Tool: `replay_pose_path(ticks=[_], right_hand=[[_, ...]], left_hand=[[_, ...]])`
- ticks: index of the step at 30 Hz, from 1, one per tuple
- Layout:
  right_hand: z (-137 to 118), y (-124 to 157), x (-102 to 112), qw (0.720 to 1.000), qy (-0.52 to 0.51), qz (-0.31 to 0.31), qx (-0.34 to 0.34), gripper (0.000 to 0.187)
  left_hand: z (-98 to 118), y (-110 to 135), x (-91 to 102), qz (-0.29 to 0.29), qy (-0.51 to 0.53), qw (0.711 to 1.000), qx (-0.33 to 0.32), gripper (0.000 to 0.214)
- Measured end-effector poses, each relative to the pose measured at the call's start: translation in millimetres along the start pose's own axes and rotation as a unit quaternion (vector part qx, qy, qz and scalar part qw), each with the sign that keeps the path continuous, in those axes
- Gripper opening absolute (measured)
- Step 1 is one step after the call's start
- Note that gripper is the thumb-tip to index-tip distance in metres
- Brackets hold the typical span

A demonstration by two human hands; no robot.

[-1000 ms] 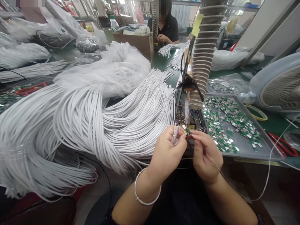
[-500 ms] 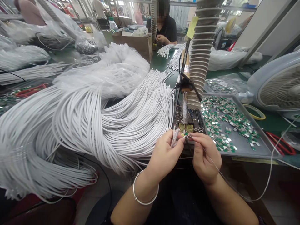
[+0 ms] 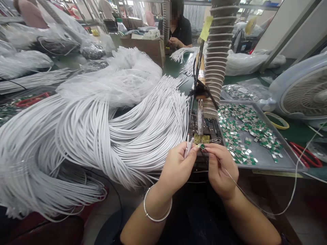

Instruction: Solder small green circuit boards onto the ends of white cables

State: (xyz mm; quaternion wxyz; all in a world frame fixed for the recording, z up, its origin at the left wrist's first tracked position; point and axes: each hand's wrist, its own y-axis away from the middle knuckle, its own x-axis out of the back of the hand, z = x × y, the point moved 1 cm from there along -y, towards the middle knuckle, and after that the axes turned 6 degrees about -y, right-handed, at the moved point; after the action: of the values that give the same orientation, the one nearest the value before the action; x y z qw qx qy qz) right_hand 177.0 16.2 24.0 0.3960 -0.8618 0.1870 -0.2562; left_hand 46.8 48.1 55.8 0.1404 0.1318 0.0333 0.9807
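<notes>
2 hands (image 3: 176,166) (image 3: 221,172) pinch white cable ends (image 3: 188,147) and a green chip (image 3: 202,146).

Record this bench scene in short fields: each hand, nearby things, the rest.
Left hand: the left hand grips white cable ends
Right hand: the right hand pinches a small green-and-silver piece
Things: thin wire trailing from the right hand; soldering iron just beyond the hands; metal tray of similar pieces
Rest: heaped white cables; fan; red-handled scissors; co-worker across the bench
</notes>
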Motion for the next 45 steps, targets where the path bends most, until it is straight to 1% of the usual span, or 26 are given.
replay_pose_path(ticks=[7, 14, 19, 27, 35, 39, 45], right_hand=[[-0.1, -2.0, -2.7, 1.000, -0.004, 0.004, 0.006, 0.023], [-0.3, -3.3, -5.2, 1.000, -0.011, 0.015, 0.014, 0.025], [0.6, -3.6, -5.5, 1.000, -0.007, 0.018, 0.018, 0.026], [-1.1, -4.6, -5.2, 1.000, 0.006, 0.019, 0.020, 0.025], [-2.9, -7.6, -5.8, 0.999, -0.008, 0.018, 0.026, 0.026], [-2.0, -5.5, -6.0, 1.000, -0.012, 0.015, 0.016, 0.027], [-1.1, 0.3, -2.5, 1.000, -0.027, 0.007, -0.006, 0.027]], left_hand=[[1.6, -1.9, 0.5, 0.018, -0.001, 1.000, -0.006, 0.022], [4.6, -2.5, 1.6, 0.013, -0.023, 1.000, -0.009, 0.023], [5.5, -2.0, 2.1, 0.020, -0.029, 0.999, -0.019, 0.023], [6.9, -2.0, 2.5, 0.007, -0.017, 1.000, -0.012, 0.021], [8.3, -0.9, 4.2, 0.001, -0.005, 1.000, -0.010, 0.020], [6.5, -1.0, 3.2, 0.005, -0.002, 1.000, -0.013, 0.019], [-2.0, -1.8, 0.0, 0.002, -0.001, 1.000, -0.014, 0.020]])
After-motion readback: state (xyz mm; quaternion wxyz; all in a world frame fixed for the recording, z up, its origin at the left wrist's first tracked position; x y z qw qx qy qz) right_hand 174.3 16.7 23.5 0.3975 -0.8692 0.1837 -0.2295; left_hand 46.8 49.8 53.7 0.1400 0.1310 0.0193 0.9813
